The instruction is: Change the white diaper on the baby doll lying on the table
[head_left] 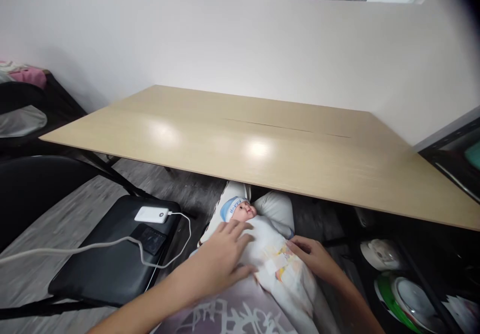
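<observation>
A baby doll in a blue cap marked "Happy" lies across my lap, its head toward the table edge. Its body is wrapped in a white cloth with a yellow and orange print. My left hand rests by the doll's chest, fingers spread and holding nothing. On the other side, my right hand touches the wrap near the print with bent fingers. Whether it pinches the cloth is hard to see.
A wooden table stands in front, against a white partition. To the left, a black chair bears a white power bank with a cable. A dark shelf at right holds a green-rimmed container.
</observation>
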`<state>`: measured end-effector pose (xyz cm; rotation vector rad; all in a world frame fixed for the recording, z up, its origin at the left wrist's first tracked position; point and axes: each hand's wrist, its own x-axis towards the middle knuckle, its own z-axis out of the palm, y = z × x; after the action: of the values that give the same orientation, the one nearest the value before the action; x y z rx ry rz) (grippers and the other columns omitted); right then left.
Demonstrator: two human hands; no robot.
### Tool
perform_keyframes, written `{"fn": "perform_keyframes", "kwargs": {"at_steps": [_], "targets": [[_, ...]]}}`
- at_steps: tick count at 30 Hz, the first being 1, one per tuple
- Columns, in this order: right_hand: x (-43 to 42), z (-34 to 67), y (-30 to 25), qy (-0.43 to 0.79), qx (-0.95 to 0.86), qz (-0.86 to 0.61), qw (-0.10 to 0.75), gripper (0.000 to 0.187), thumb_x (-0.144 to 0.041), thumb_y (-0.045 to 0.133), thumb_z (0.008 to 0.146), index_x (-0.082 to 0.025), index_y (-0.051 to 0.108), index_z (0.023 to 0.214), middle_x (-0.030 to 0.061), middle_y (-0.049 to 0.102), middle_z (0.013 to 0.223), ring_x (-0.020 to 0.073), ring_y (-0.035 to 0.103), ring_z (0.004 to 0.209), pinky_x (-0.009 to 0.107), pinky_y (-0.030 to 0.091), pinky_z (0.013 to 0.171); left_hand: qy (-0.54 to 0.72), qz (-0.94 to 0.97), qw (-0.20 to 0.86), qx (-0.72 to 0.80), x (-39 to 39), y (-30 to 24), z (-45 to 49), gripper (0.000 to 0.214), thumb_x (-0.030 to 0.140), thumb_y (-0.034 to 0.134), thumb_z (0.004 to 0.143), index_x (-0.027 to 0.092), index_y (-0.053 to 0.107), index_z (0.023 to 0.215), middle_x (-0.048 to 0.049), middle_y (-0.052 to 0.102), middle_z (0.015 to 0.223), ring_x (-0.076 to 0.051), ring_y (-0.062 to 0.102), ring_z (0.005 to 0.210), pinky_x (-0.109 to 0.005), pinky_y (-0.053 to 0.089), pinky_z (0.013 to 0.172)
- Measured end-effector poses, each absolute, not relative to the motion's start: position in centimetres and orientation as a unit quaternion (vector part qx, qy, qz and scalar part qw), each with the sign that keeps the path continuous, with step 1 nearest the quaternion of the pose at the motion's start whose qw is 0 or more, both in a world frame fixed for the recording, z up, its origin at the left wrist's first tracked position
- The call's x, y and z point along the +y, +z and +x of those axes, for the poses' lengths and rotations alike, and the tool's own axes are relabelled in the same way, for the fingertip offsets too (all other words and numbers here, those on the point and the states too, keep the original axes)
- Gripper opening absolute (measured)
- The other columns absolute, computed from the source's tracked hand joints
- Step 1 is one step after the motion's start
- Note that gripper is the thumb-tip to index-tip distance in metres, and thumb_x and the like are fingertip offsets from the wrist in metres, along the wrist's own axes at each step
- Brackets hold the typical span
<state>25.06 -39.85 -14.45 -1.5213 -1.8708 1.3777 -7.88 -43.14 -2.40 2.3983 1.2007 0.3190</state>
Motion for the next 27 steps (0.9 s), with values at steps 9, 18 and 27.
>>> {"fn": "perform_keyframes", "kwargs": {"at_steps": [9, 18, 27], "targets": [[-41.1, 25.2, -13.3, 0.424, -0.71, -0.54, 0.157, 0.051, -0.056, 0.048, 0.103, -0.017, 0.076, 0.086, 0.0031, 0.076, 0.083, 0.0259, 0.069, 0.084, 0.029, 0.047, 0.072, 0.181, 0.874, 0.405, 0.199, -37.2, -8.9, -1.0, 0.03, 0.043, 0.064, 0.1, 0.024, 0.071, 0.122, -0.0069, 0.074, 0.121, -0.025, 0.062, 0.118, -0.036, 0.04, 0.11], [-39.1, 27.3, -16.0, 0.304, -0.711, -0.61, 0.174, 0.045, -0.055, 0.047, 0.102, -0.022, 0.077, 0.099, 0.0085, 0.079, 0.094, 0.0304, 0.073, 0.09, 0.039, 0.055, 0.081, 0.253, 0.819, 0.454, 0.242, -38.3, -9.6, -1.9, 0.023, 0.04, 0.06, 0.101, 0.02, 0.07, 0.109, -0.0081, 0.075, 0.117, -0.021, 0.065, 0.112, -0.037, 0.042, 0.109], [-40.2, 22.5, -10.6, 0.42, -0.767, -0.439, 0.206, 0.034, -0.047, 0.051, 0.105, -0.026, 0.068, 0.126, 0.0091, 0.066, 0.129, 0.0257, 0.062, 0.119, 0.039, 0.049, 0.105, 0.254, 0.743, 0.58, 0.218, -39.5, -10.9, -3.9, 0.049, 0.064, 0.06, 0.095, 0.018, 0.074, 0.085, -0.0057, 0.069, 0.065, -0.019, 0.064, 0.07, -0.036, 0.055, 0.084]]}}
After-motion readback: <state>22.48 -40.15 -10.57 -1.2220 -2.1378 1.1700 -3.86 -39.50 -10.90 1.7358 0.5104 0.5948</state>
